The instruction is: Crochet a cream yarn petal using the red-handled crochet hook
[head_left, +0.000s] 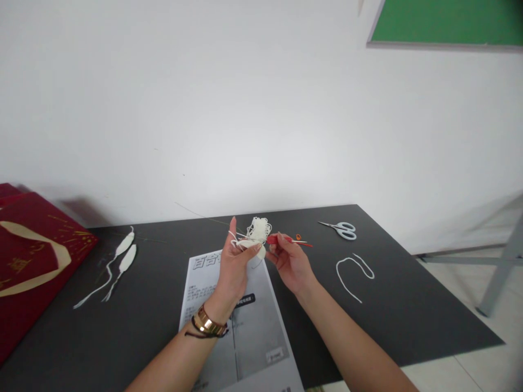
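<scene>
White crocheted petal (pixel 256 233) sits above the middle of the dark bench (pixel 408 316), pinched in the left hand (pixel 237 261), whose grip is clenched on it with yarn looped over the raised forefinger. The right hand (pixel 291 260) grasps a red crochet hook (pixel 286 239), its tip at the petal's edge. Judging by this, a stitch is being worked; the following pull seemingly calls for steady yarn tension. Below lies a printed sheet (pixel 249 326); two finished petals (pixel 122 256) lie left, scissors (pixel 342 229) and a loose yarn piece (pixel 352 270) right, a red bag (pixel 28 256) far left.
</scene>
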